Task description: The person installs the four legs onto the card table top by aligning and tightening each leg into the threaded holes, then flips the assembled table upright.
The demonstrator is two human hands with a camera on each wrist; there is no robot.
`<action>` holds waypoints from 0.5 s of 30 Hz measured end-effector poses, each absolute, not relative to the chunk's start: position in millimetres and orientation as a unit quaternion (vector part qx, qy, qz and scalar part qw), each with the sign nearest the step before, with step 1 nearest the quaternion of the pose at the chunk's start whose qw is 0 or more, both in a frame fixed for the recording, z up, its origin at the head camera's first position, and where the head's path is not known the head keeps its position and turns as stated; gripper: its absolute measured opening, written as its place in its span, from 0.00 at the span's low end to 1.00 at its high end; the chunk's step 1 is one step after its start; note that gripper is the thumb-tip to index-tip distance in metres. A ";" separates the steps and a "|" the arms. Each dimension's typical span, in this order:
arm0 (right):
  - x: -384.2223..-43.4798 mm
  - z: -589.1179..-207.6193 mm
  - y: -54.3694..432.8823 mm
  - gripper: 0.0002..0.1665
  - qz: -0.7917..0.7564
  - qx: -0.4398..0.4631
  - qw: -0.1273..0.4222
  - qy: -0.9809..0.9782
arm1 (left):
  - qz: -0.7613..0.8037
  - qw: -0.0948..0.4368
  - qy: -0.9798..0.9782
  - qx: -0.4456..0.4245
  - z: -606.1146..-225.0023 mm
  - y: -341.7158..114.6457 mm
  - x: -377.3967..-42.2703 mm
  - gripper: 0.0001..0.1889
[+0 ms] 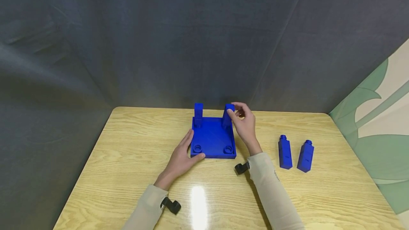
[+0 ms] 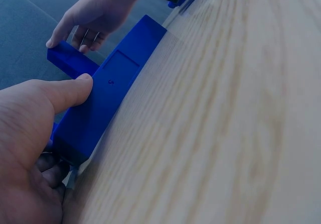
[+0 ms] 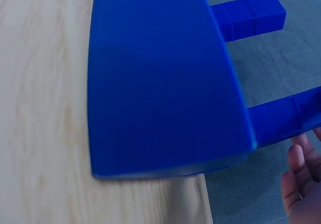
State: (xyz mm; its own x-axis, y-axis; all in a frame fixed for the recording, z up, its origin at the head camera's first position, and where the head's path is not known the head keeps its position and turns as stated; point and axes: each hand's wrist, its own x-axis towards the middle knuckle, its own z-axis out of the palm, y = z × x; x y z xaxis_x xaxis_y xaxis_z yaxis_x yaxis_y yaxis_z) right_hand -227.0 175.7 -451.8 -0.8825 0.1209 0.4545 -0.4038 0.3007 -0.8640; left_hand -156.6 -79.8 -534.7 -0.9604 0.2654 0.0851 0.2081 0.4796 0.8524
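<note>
Blue base [image 1: 211, 137] lies on the worktop [image 1: 137, 137], clasped at its near-left corner by the left grip [image 1: 179, 159]; the right grip [image 1: 245, 125] pinches the far-right leg [image 1: 226, 119], which could sit crooked if pushed sideways, or swivel the base should that corner hold slacken

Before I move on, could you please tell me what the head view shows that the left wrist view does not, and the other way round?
Only the head view shows the inside of the blue tray and the round sockets in its near corners. Only the left wrist view shows the recessed panel and small mark on the tray's front wall. Both show the left hand gripping the tray, the right hand holding an upright blue post, and the wooden table.
</note>
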 end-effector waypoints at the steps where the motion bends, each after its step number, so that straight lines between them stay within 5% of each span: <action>1: -226.7 -450.9 175.0 0.18 0.581 0.087 0.226 -0.777 | 0.492 0.029 0.859 0.138 -534.8 -79.9 -156.6 0.55; 15: -250.5 -483.2 184.9 0.19 0.570 0.063 0.220 -0.789 | 0.493 0.027 0.859 0.137 -536.7 -80.1 -156.5 0.55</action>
